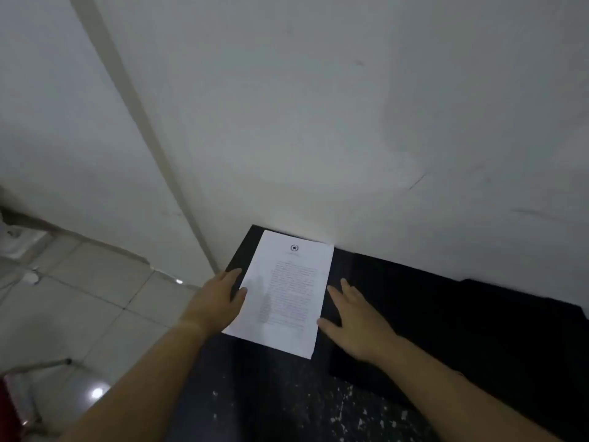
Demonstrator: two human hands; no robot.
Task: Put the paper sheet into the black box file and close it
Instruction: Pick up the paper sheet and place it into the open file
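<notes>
The white printed paper sheet lies on the left half of the open black box file, which rests flat against the wall. My left hand is at the sheet's left edge, thumb on top of the paper and fingers along the file's left border. My right hand lies flat with its fingers spread on the black surface, just beside the sheet's right edge. The sheet's near end reaches out over the dark counter.
The file sits on a dark speckled stone counter that ends on the left above a tiled floor. A white wall stands directly behind the file. A red object shows at the lower left.
</notes>
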